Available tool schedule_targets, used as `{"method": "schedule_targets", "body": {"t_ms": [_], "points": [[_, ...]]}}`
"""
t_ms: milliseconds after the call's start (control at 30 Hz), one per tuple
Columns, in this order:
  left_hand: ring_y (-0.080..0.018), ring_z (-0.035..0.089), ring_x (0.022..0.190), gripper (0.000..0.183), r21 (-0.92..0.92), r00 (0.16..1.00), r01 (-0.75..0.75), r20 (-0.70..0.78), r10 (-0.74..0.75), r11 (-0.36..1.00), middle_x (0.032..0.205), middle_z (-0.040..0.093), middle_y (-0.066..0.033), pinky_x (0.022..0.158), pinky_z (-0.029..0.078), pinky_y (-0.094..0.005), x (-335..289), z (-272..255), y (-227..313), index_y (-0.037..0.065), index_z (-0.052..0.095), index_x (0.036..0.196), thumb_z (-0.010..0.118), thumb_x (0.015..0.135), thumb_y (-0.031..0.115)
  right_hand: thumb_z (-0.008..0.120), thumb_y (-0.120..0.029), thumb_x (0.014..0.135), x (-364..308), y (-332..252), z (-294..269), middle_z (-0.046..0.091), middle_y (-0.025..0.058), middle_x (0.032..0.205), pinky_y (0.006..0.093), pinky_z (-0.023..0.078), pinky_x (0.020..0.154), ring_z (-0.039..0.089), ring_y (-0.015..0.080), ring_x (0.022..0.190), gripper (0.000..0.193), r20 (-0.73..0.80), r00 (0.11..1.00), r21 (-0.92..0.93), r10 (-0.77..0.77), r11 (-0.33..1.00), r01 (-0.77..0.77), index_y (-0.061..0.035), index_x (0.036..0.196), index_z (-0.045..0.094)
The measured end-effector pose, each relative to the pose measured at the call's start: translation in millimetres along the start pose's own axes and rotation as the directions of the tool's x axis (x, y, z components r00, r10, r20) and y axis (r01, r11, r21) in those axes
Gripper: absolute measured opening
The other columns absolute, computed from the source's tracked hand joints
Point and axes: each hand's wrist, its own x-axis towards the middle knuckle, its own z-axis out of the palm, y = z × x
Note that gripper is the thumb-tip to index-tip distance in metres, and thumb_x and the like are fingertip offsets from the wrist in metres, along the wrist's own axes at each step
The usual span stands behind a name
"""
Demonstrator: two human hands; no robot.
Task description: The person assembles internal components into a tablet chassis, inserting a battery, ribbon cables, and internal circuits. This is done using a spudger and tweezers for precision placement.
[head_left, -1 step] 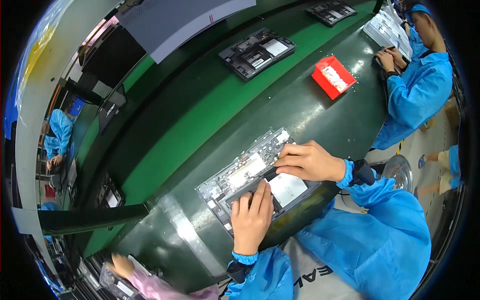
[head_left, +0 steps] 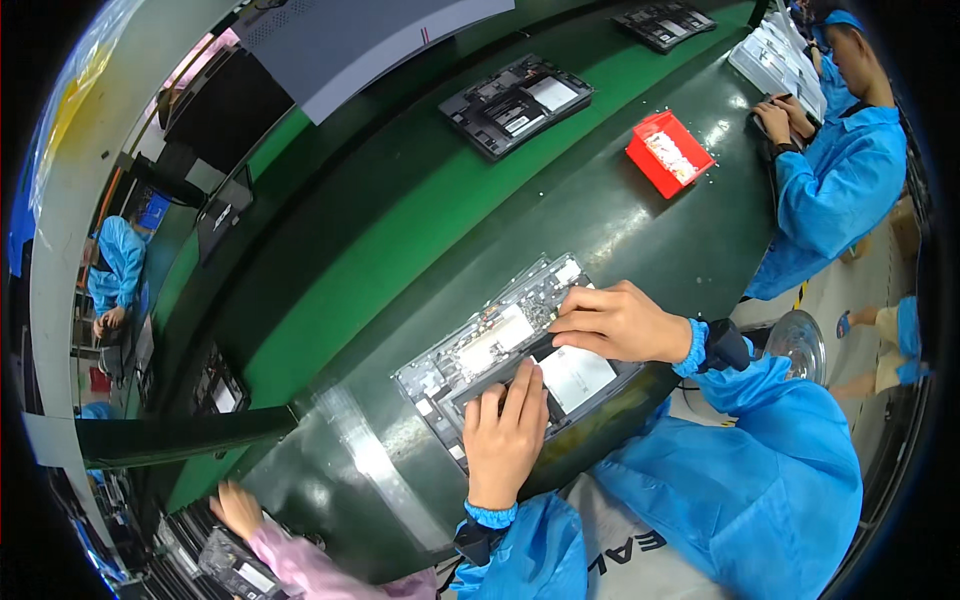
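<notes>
An opened laptop base [head_left: 436, 378] lies slantwise on the bench in front of me, its circuit board and a bright silver plate [head_left: 495, 342] exposed along the far side. My left hand [head_left: 503, 445] rests over the near part of the base, fingers stretched out and lying on a dark inner part. At the board's right end my right hand [head_left: 625, 325] has its thumb and fingertips brought together. Whatever is between those fingertips is too small to make out. Between and below the hands shows a pale rectangular panel [head_left: 578, 378] in the base.
A red bin [head_left: 665, 155] with small white pieces stands beyond the laptop. More opened laptop bases [head_left: 515, 105] sit on the green strip. Clear tape [head_left: 370, 455] crosses the bench at left. A co-worker in blue [head_left: 840, 190] works at right; a pink-sleeved hand [head_left: 238, 510] is at lower left.
The co-worker's pink-sleeved hand at lower left has shifted slightly up and left. My own hands and the laptop base look unmoved.
</notes>
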Motion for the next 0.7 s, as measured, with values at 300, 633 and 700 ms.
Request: {"method": "schedule_targets", "body": {"t_ms": [300,633,700], "points": [[-0.0222,0.059,0.091,0.036,-0.01,0.999,0.033,-0.027,-0.033,0.999,0.129,0.071,0.0019,0.078,0.048,-0.0359,1.4,-1.6,3.5,0.006,0.075,0.119,0.079,0.084,0.01,0.076,-0.021,0.093,7.1,-6.3,-1.8,0.062,0.0034,0.098,0.0371,0.054,0.058,0.068,0.0243,0.07,0.015,0.009,0.999,-0.06,-0.033,0.998,0.034,-0.0074,0.1,0.072],[-0.0224,0.06,0.092,0.035,-0.038,0.999,0.034,-0.034,-0.036,0.999,0.127,0.071,0.0023,0.078,0.048,-0.036,9.2,-1.3,6.2,0.008,0.075,0.119,0.079,0.084,0.009,0.074,-0.025,0.095,32.2,-8.5,-35.1,0.072,0.0172,0.075,0.0469,0.053,0.065,0.069,0.0384,0.071,0.024,0.267,0.916,0.071,0.298,0.942,-0.327,-0.0015,0.09,0.073],[-0.0226,0.06,0.092,0.033,-0.01,0.998,0.044,-0.036,-0.045,0.999,0.126,0.071,0.0024,0.079,0.048,-0.0364,11.3,-1.2,9.2,0.008,0.076,0.117,0.079,0.084,0.009,0.074,-0.025,0.095,36.7,-7.7,-38.9,0.072,0.0188,0.074,0.0464,0.053,0.066,0.069,0.0389,0.071,0.026,0.282,0.91,0.09,0.305,0.936,-0.342,0.0004,0.089,0.075]]}}
